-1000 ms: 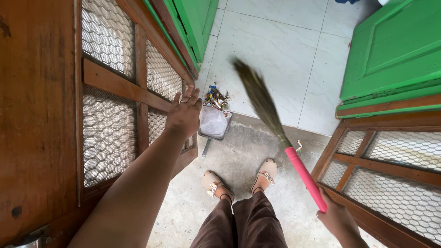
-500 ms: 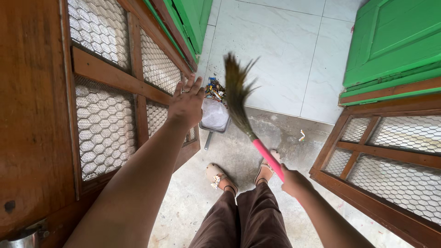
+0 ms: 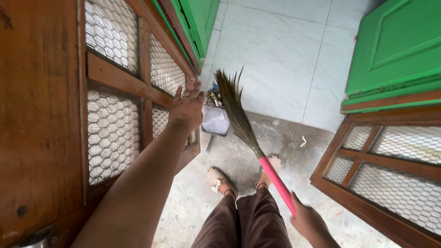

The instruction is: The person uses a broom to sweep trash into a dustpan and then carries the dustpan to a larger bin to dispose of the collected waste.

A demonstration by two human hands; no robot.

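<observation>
Broom held at a doorway, dustpan on the floor ahead.

Right hand (image 3: 308, 221), at 5 o'clock, is closed around the smooth pink handle of the broom (image 3: 257, 147); its soft grass bristles fan toward 12 o'clock. Left hand (image 3: 186, 108), fingers spread flat, presses the wooden door (image 3: 115, 76) with hexagonal wire mesh at 10 o'clock. Beyond it, a grey dustpan (image 3: 215, 123) lies on rough concrete beside a litter pile (image 3: 212, 96) on glossy white tiles.

Left arm: extended far and leftward, left hand (image 3: 187, 108) flat, fingers (image 3: 190, 85) spread and straight. Right hand (image 3: 308, 221): low at near right, fingers curled closed in a grip, wrist angled inward.
</observation>
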